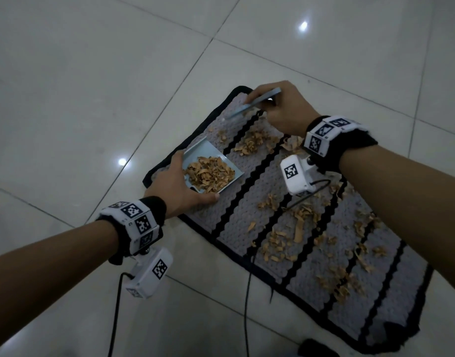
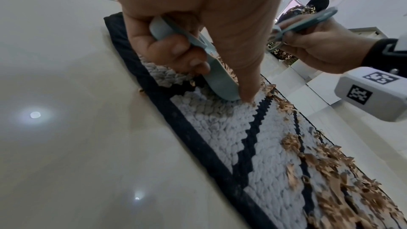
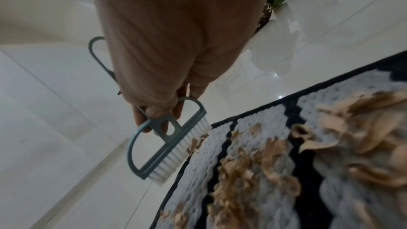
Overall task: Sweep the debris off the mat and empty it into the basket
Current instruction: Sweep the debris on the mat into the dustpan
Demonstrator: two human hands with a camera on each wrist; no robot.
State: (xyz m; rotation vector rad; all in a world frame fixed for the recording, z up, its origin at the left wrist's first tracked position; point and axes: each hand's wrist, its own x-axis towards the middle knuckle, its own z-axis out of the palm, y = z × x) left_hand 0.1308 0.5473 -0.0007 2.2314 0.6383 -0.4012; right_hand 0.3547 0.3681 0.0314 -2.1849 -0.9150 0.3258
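Observation:
A grey mat (image 1: 262, 202) with black zigzag stripes lies on the tiled floor, strewn with tan shavings (image 1: 298, 228). My left hand (image 1: 177, 184) grips a small pale blue dustpan (image 1: 208, 153) on the mat's far left part; a heap of shavings lies in it. In the left wrist view the fingers curl round the dustpan handle (image 2: 174, 34). My right hand (image 1: 280, 106) holds a blue hand brush (image 1: 252, 104) at the mat's far corner. The brush (image 3: 163, 144) has white bristles (image 3: 182, 147) that hang just off the mat (image 3: 275, 189) edge.
Glossy white floor tiles (image 1: 92, 99) surround the mat. Black cables (image 1: 247, 305) run from the wrist cameras over the floor near the front. A dark patterned object (image 2: 301, 11) stands far off in the left wrist view. No basket is in view.

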